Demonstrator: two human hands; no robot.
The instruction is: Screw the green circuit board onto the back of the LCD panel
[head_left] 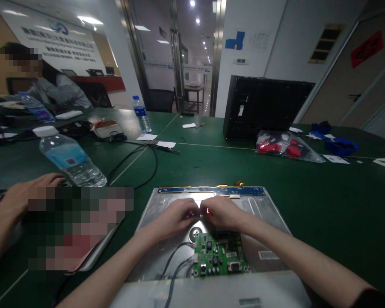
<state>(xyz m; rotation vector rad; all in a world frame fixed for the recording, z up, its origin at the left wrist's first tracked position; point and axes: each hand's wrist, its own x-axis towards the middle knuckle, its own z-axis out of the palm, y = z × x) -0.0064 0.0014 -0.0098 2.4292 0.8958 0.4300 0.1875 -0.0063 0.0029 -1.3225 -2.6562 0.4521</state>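
A silver metal panel [269,214], the back of a flat screen, lies on the green table in front of me. A green circuit board [218,253] sits on its near part, with grey cables [176,261] running off to the left. A blue strip board [211,191] runs along the panel's far edge. My left hand [176,216] and my right hand [223,213] meet at the panel's middle, just beyond the circuit board. Both have their fingers curled and pinched together on something small that I cannot make out.
A water bottle [70,159] lies on its side at left, next to a co-worker's hand [28,192]. Black cables [137,162] cross the table. A black monitor [263,107] stands at the back, with a plastic bag of red parts [285,147] beside it. Another person sits far left.
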